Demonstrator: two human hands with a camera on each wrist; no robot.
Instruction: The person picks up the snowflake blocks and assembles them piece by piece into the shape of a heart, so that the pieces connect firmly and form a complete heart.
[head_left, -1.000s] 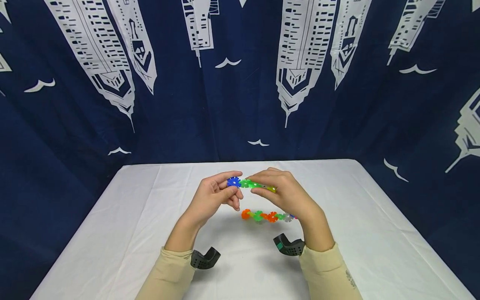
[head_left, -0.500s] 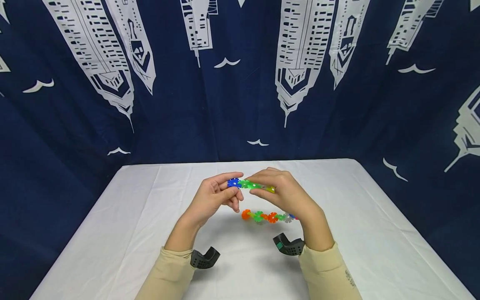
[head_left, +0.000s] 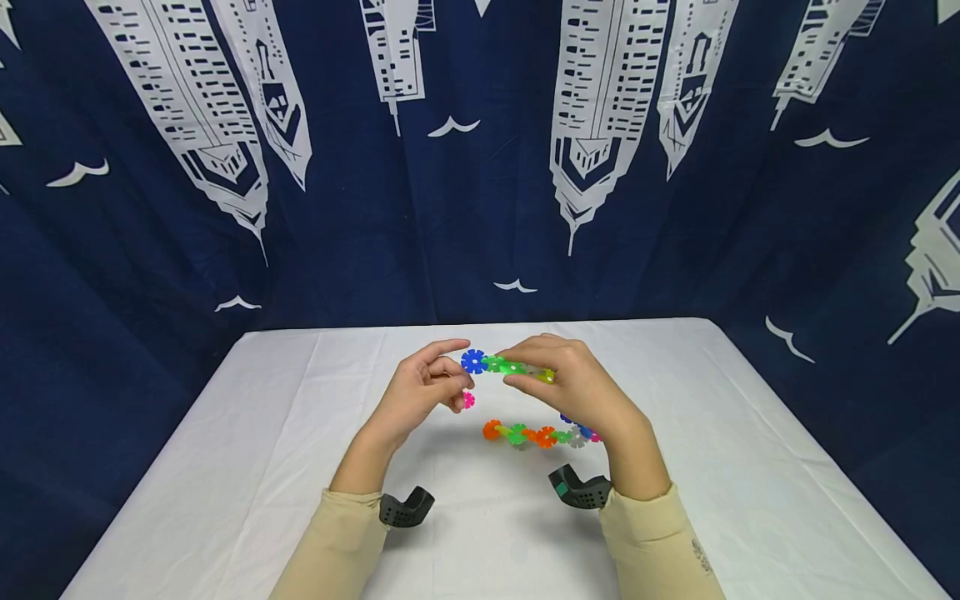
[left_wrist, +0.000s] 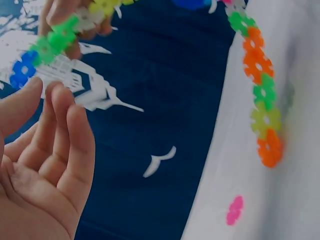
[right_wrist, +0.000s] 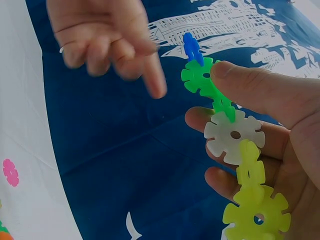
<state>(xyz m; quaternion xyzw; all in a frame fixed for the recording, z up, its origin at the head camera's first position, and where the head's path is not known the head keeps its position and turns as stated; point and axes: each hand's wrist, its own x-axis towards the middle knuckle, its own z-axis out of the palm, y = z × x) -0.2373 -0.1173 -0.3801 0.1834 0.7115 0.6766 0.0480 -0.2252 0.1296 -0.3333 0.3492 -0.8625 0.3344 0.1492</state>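
Observation:
My right hand [head_left: 570,375] holds up a chain of plastic snowflake discs, thumb and fingers pinching it near a green disc [right_wrist: 199,76]. A blue disc [head_left: 474,361] forms its free left end; a white disc [right_wrist: 235,135] and yellow discs [right_wrist: 256,212] follow the green ones. Just left of the blue end is my left hand [head_left: 427,379], apart from it, fingers loosely bent and holding nothing. A pink disc [left_wrist: 234,210] lies on the white cloth; in the head view it shows just beside the left fingertips.
A row of joined discs, with an orange end disc [head_left: 492,429], lies below the hands on the white tablecloth [head_left: 300,467]. My right wrist hides where it continues. A blue curtain [head_left: 420,250] with white prints hangs behind the table.
My left hand has let go of the blue disc and moved slightly left and down. The pink disc has come into sight. My right hand still holds the chain, nearly unmoved.

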